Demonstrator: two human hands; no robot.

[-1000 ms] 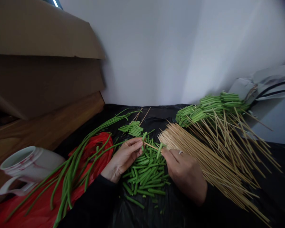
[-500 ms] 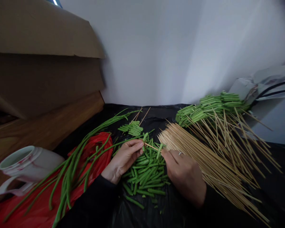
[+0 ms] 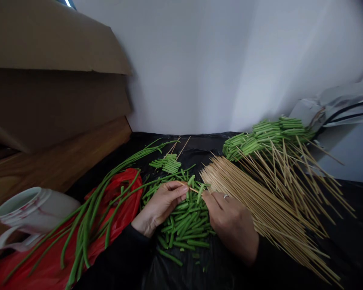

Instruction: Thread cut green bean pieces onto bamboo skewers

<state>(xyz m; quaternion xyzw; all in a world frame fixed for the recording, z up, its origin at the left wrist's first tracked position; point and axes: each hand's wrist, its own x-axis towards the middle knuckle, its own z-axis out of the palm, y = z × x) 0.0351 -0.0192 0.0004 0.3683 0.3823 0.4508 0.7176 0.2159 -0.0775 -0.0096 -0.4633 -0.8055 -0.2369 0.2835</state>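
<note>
Between my hands runs a thin bamboo skewer, with a cut green bean piece across it by my right fingertips and another bean piece by my left thumb. My left hand pinches the skewer between thumb and fingers, against the nearer bean piece. My right hand, wearing a ring, is closed on the skewer from the other side; its lower fingers curl out of sight. Below both hands lies a pile of cut green bean pieces on black plastic sheeting.
Loose bamboo skewers lie to the right. Behind them is a stack of filled bean skewers; a smaller filled group lies centre back. Long beans cross a red plastic bag beside a white mug. A cardboard box stands left.
My left hand has shifted slightly right, closer to my right hand, and the bean piece beside it has moved right along the skewer. The span between my hands is shorter.
</note>
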